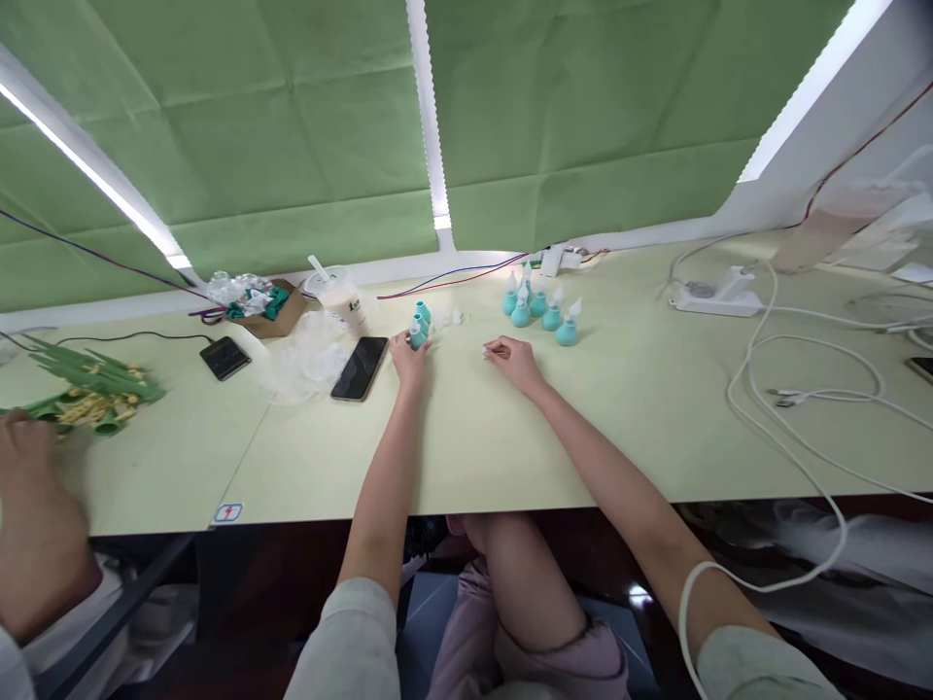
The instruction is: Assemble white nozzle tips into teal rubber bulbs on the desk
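My left hand (408,360) rests on the table with its fingers round a small teal bulb-shaped base (416,334). Just behind it stand more teal bases (423,311) without tips. Off to the right, my right hand (516,363) is closed in a pinch over the tabletop; a small pale thing seems to show at the fingertips, too small to name. Between and behind my hands lie a few small translucent tips (456,316). Several teal bases with white flame-shaped tips (552,316) stand grouped beyond my right hand.
Left of my left hand are a black phone (360,368), plastic bags (310,360), a lidded drink cup (341,301) and a cardboard box (281,311). A co-worker's hand (29,447) touches green stems (94,384). White cables (773,408) and a power strip (718,299) lie right.
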